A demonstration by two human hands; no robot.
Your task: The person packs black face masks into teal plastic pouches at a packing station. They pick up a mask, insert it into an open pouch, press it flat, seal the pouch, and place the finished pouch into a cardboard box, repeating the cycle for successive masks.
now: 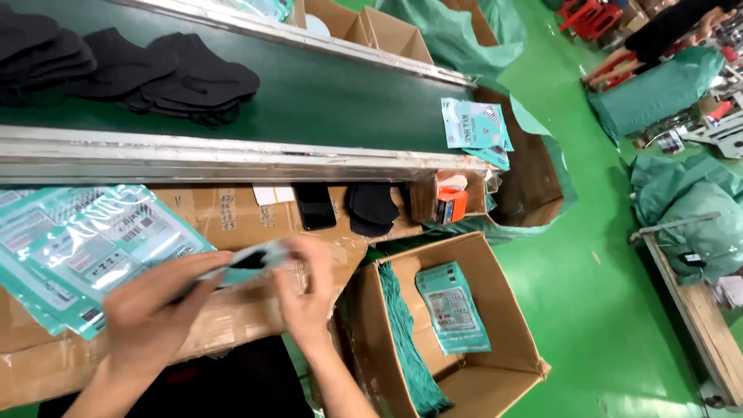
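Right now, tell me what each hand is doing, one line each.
Left hand: closed on one end of a teal pouch with something black at its opening.
Right hand: gripping the pouch's other end, fingers curled.

Black masks point(193, 81) lie on the green conveyor belt point(325, 101). An open cardboard box point(507, 310) stands on the green floor point(604, 294).

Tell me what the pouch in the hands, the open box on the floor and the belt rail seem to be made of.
The pouch, held by the left hand and right hand, looks like glossy plastic film: it reflects light. The open box looks like matte brown cardboard, with folded flaps and raw edges. The rail seems to be brushed metal, grey with a dull shine.
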